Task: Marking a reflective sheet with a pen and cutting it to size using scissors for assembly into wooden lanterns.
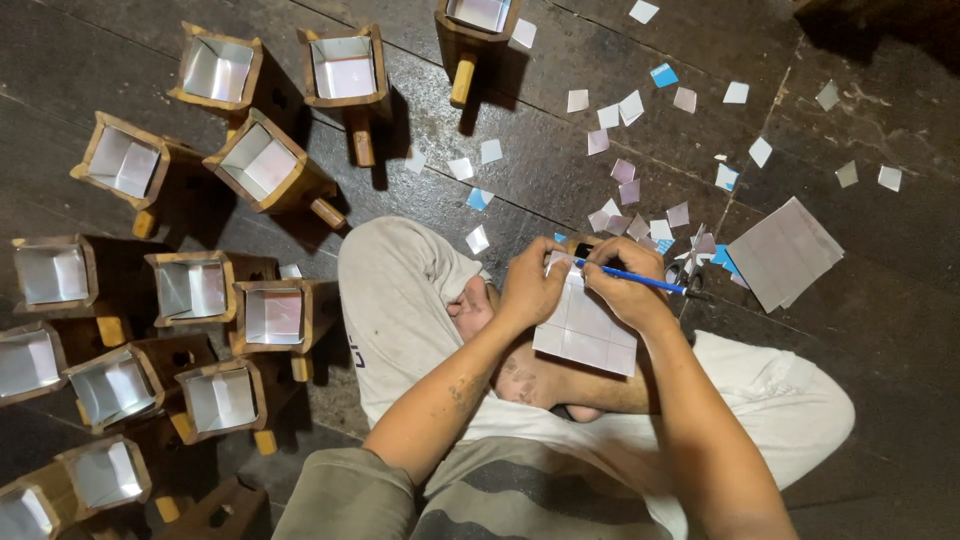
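1. Sitting cross-legged on the dark plank floor [880, 330], the person rests a shiny gridded sheet [585, 325] on a raised foot.
2. Left hand [530, 285] presses on the sheet's upper left edge, fingers curled over it.
3. Right hand [625, 285] pinches a blue pen [640, 278], fingers closed tight, tip at the sheet's top edge.
4. Small cut squares [625, 190] lie scattered beyond the hands, with a larger sheet stack [785, 250] to the right.
5. Wooden boxes [270, 160] with handles and silvery linings crowd the left side.
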